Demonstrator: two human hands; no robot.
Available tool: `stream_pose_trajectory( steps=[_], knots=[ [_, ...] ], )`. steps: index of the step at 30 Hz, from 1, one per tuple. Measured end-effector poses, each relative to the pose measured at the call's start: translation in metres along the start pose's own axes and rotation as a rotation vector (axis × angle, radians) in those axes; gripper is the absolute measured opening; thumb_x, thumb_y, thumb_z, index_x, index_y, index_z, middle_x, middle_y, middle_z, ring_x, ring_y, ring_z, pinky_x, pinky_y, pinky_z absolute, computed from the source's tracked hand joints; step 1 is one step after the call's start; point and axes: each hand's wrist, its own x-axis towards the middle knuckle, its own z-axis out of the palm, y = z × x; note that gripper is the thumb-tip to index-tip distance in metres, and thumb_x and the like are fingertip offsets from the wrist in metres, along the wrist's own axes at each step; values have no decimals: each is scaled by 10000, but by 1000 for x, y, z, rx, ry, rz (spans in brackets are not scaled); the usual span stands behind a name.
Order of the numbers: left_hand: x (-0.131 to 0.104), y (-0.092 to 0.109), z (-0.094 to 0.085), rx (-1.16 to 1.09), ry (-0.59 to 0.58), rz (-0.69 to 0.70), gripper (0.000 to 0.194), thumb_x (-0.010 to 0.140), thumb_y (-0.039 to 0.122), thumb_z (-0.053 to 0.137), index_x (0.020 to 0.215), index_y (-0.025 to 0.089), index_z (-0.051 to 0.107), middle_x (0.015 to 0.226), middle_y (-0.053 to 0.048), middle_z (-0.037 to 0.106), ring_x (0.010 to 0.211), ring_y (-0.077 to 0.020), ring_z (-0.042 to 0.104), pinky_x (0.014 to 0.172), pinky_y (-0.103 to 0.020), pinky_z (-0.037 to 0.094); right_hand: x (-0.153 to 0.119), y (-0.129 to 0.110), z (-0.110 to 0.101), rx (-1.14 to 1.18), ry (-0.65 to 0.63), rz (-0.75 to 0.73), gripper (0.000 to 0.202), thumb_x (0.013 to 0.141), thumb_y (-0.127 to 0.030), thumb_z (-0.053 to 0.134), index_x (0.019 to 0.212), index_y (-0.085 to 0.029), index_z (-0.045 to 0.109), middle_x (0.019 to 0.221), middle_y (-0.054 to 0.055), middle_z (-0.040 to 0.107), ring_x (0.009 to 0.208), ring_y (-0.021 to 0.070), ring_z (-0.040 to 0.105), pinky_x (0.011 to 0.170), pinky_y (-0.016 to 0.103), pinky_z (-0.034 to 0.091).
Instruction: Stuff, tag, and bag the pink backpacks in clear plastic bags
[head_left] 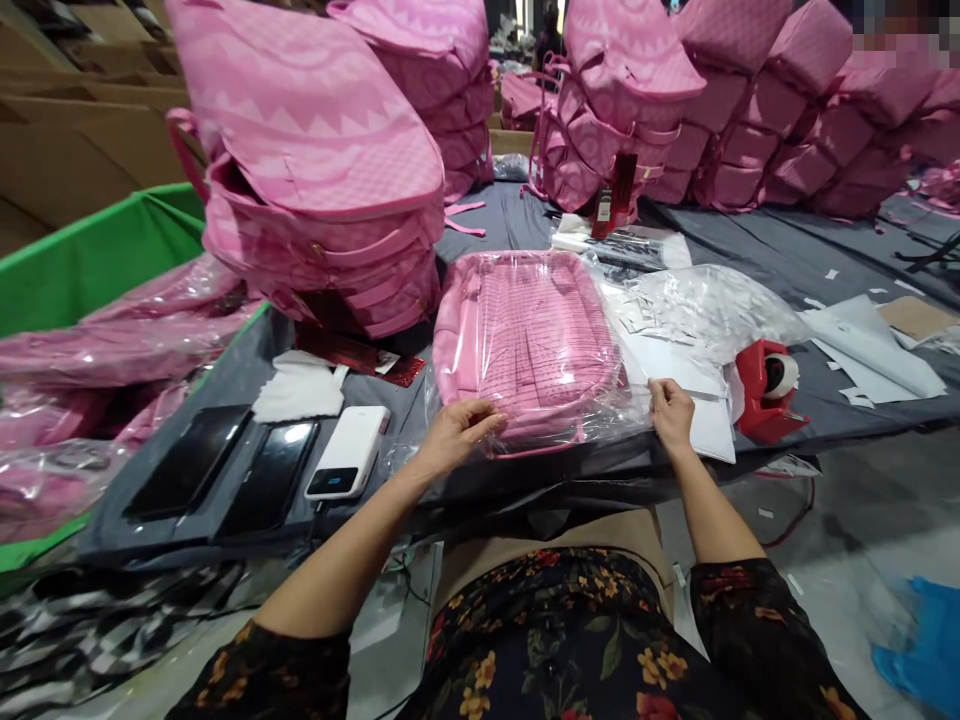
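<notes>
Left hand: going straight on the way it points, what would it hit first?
Probably the plastic-wrapped pink bag: the fingers of the left hand overlap its near edge in the picture, though depth is unclear.
</notes>
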Motion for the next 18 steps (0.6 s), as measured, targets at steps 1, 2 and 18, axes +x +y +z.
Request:
stream_pose_trajectory(
  steps=[1, 2, 18],
  knots=[
    [0, 1, 0, -5, -9, -22, 425, 848, 569, 635, 724, 165, 683, 641, -8, 628, 591, -127, 542, 584, -241, 422, 0, 1, -3, 25, -17, 27, 581, 789, -792, 578, 724, -215, 578, 480, -61, 485, 440, 119, 460, 502, 265, 397],
    [0, 2, 0, -2, -13, -40, 431, 840, 574, 634, 720, 163, 679, 639, -7, 623, 594, -124, 536, 590, -239, 420, 0, 3, -10, 57, -31, 50, 575, 775, -785, 601, 750, -211, 587, 501, -57, 508, 443, 120, 474, 492, 260, 402],
    [5, 35, -5, 84, -2, -294, 821, 388, 977, 656, 650, 202, 725, 611, 8, 650, 635, -165, 568, 613, -250, 446, 45, 52, -237, -432, 291, 309, 458, 788, -591, 652, 771, -141, 735, 812, 110, 737, 778, 223, 631, 746, 335, 489]
  ],
)
